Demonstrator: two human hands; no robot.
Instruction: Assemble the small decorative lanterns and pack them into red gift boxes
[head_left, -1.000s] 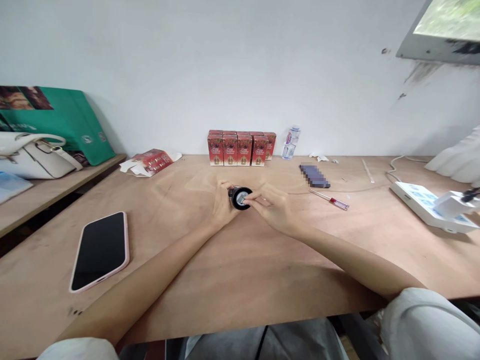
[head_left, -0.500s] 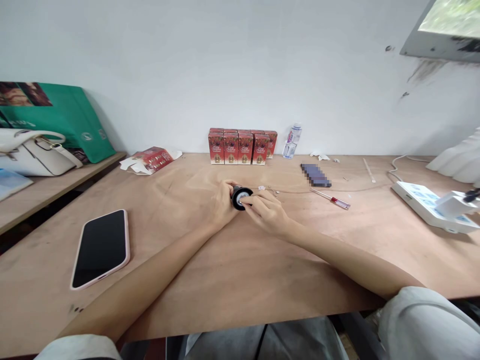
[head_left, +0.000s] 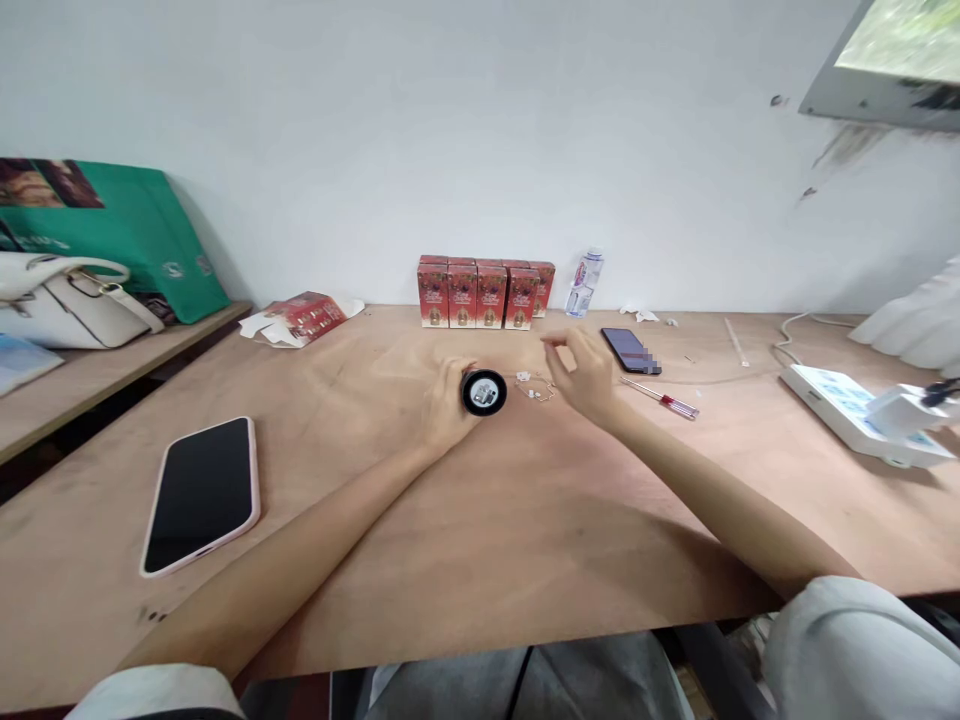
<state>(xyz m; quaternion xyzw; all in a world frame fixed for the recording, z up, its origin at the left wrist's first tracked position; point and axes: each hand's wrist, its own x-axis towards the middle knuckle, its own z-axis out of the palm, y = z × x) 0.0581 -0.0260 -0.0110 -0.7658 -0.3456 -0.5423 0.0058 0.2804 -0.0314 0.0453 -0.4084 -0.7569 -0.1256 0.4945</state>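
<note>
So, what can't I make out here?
All in the head view:
Back of the black round object: hidden by the left hand.
Small white pieces: too small to identify.
Right hand: too small to tell whether it pinches anything.
Green bag: cut off by the picture's left edge, partly behind the white handbag.

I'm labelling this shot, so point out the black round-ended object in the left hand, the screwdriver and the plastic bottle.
Black round-ended object [head_left: 484, 394]: head view, centre of its round end.
Screwdriver [head_left: 666, 401]: head view, red part of its handle.
Plastic bottle [head_left: 583, 284]: head view, middle of its body.
</note>
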